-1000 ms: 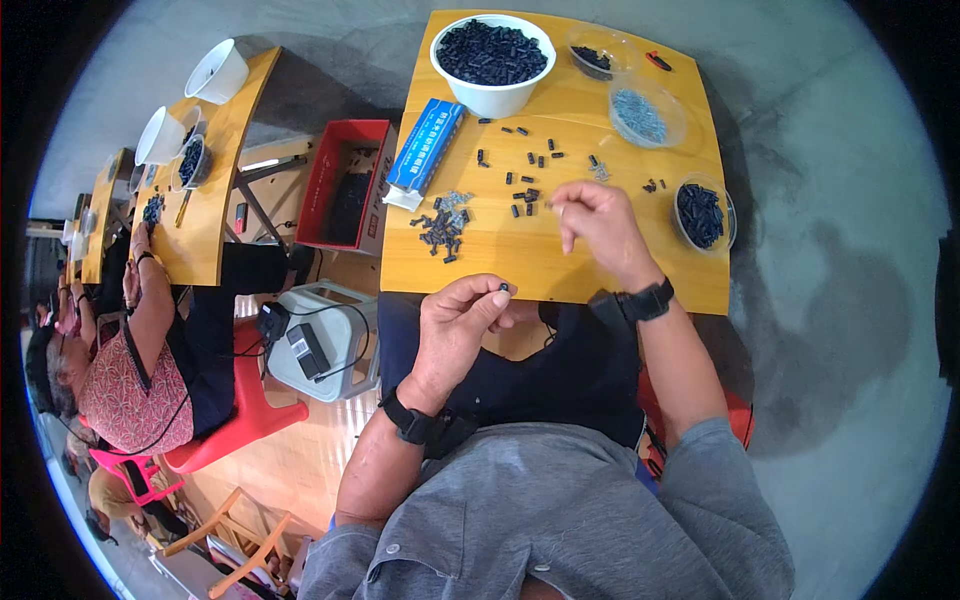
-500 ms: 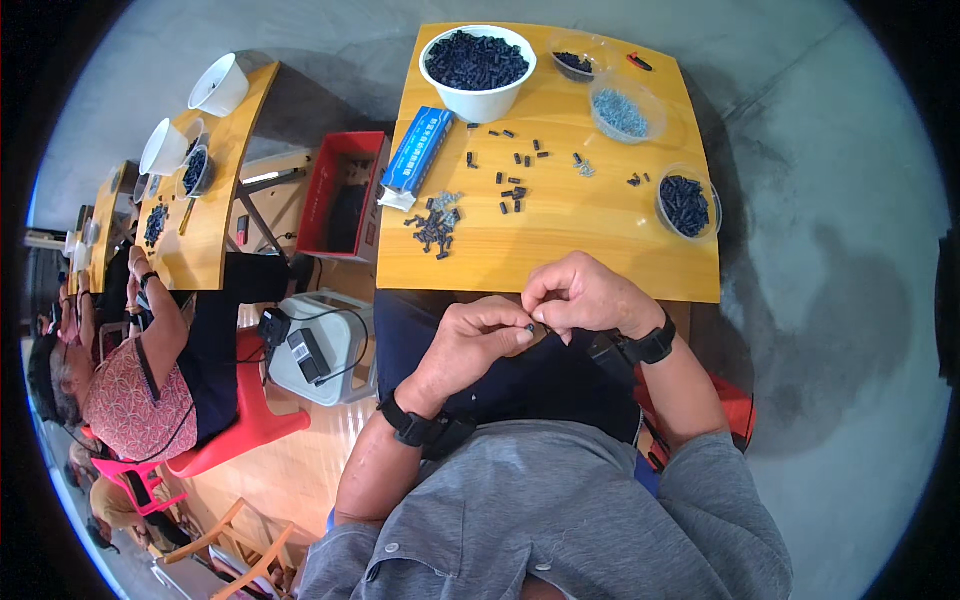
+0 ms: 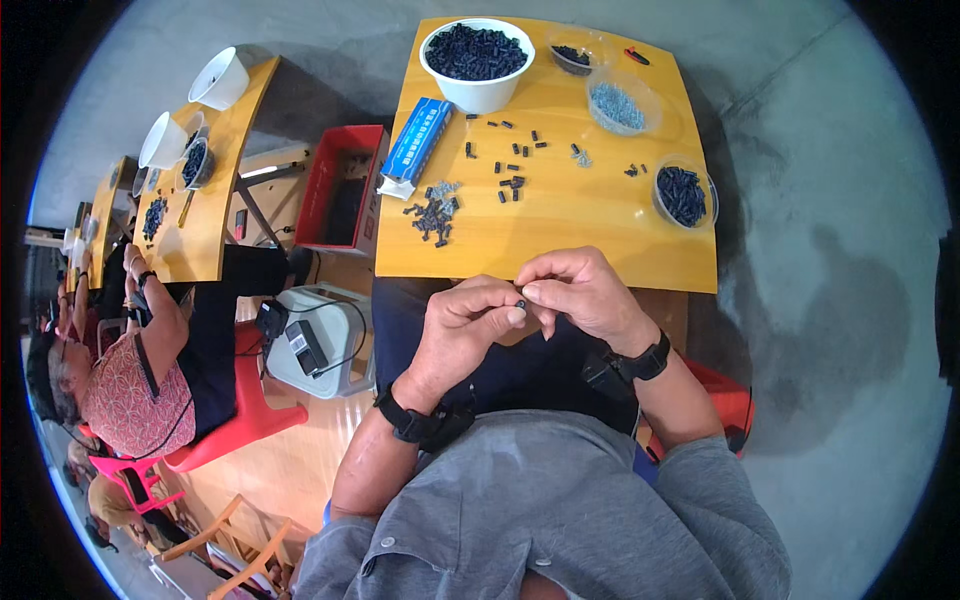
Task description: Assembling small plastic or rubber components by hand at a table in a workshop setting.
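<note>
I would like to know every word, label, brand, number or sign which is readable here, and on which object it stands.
Blue-and-white carton: a row of large white characters along its blue face; I do not copy printed text.
Red box: pale lettering on its side, too small and slanted to read.
Black device on the grey stool: pale label, too small to read.

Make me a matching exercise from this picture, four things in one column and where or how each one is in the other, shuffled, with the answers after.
Things
1. Large white bowl
2. Left hand
3. Blue box
4. Open red box

Places and states
A. Off the nearest table, to its left
B. Heaped with dark parts
C. Lying on that table, white at one end
D. Pinching a small dark part

Pairs: 1-B, 2-D, 3-C, 4-A
</note>
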